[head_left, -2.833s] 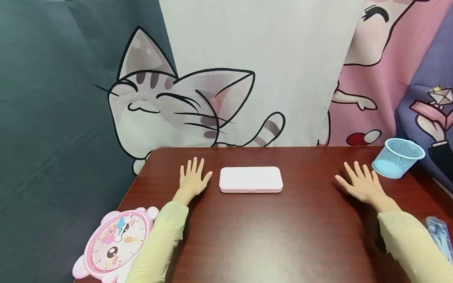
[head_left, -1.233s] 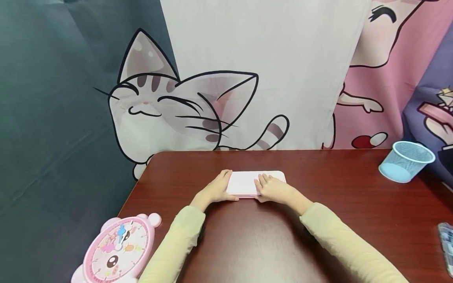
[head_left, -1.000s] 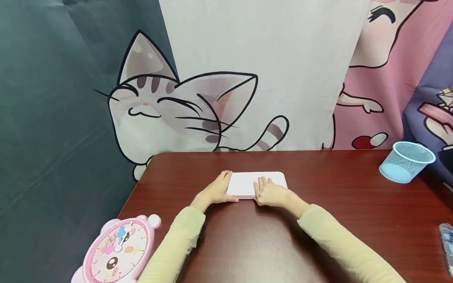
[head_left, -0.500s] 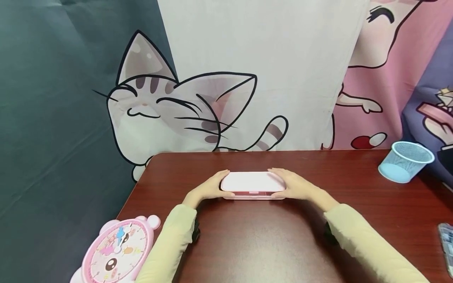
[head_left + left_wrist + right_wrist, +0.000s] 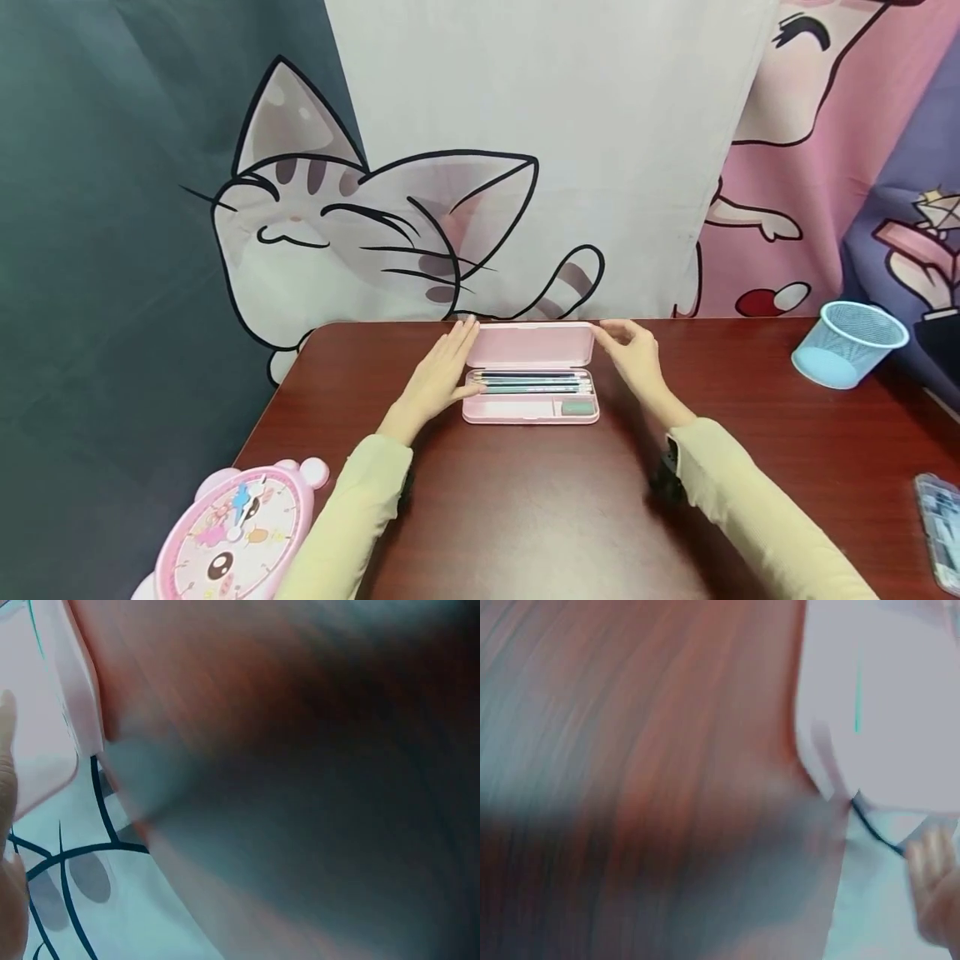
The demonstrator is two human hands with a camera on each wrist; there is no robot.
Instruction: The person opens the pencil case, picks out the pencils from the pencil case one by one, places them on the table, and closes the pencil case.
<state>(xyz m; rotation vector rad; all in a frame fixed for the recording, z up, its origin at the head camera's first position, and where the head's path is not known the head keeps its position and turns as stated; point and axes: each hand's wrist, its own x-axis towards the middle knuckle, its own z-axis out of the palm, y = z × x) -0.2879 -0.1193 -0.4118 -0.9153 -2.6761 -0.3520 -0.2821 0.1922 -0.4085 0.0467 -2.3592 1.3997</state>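
Note:
In the head view a pink-and-white pencil case (image 5: 530,410) lies unfolded on the table, its lid (image 5: 528,346) tipped back at the far side. Several pencils (image 5: 536,389) lie side by side in its rear compartment; a grey-green eraser (image 5: 577,408) sits in the front right slot. My left hand (image 5: 435,375) stretches its fingers along the lid's left edge, the thumb reaching over the pencils' left ends. At the lid's upper right corner are the fingertips of my right hand (image 5: 636,358), its fingers loosely bent. Both wrist views catch only part of the case, with blur.
A light blue mesh pen holder (image 5: 850,344) stands at the back right of the brown table (image 5: 540,517). At the front left lies a pink toy clock (image 5: 236,533). A clear plastic box (image 5: 939,525) is at the right edge. Behind hangs a cartoon cat curtain (image 5: 337,250).
Both hands came in from the sides to the closed pencil case. The lid has been lifted and swung back, exposing pencils and eraser; the hands moved farther back with it.

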